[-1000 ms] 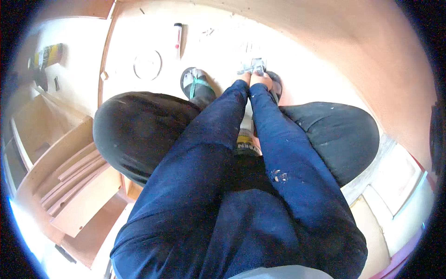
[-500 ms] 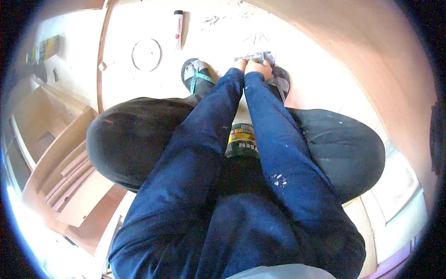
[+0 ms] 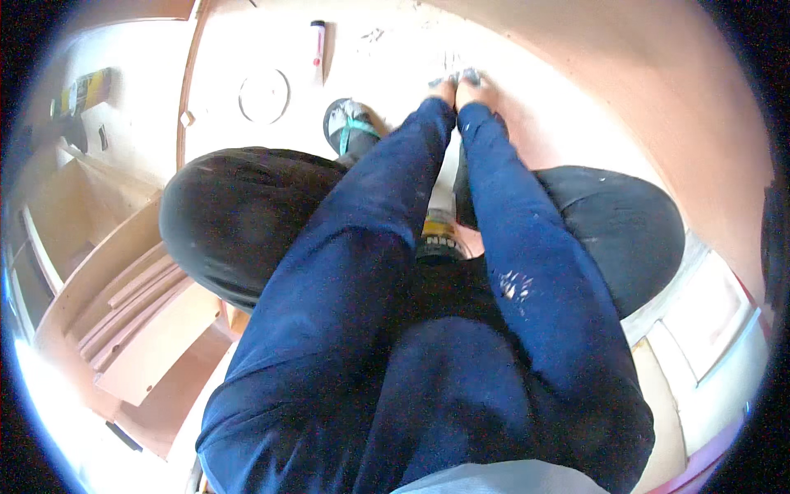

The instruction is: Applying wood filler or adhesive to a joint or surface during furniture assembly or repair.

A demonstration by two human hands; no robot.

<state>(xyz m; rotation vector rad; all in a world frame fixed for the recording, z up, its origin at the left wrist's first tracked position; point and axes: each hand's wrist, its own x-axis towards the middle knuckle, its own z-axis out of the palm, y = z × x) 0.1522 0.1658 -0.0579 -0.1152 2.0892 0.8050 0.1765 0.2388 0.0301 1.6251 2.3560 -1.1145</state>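
Both my arms, in dark blue sleeves, stretch forward between my bent knees to the pale floor. My left hand (image 3: 443,90) and my right hand (image 3: 476,94) press side by side onto a grey flat piece (image 3: 471,75). It looks like a thin blade or sheet, but its kind cannot be made out. The fingers of both hands are closed on it and partly hidden. Between my forearms a can (image 3: 439,235) with a dark and yellow label shows in part. My left foot, in a sandal (image 3: 350,123) with a teal strap, rests left of my hands.
A white tube (image 3: 318,45) with a dark cap and a round ring-like lid (image 3: 264,96) lie at the far left. Small scraps (image 3: 373,35) are scattered ahead. At left stands a wooden box (image 3: 156,329) with boards. A curved, tan wall-like surface (image 3: 625,90) bounds the right.
My two hands have slid forward with the grey flat piece, farther from my body. My right sandal, visible before beside my right hand, is now hidden.
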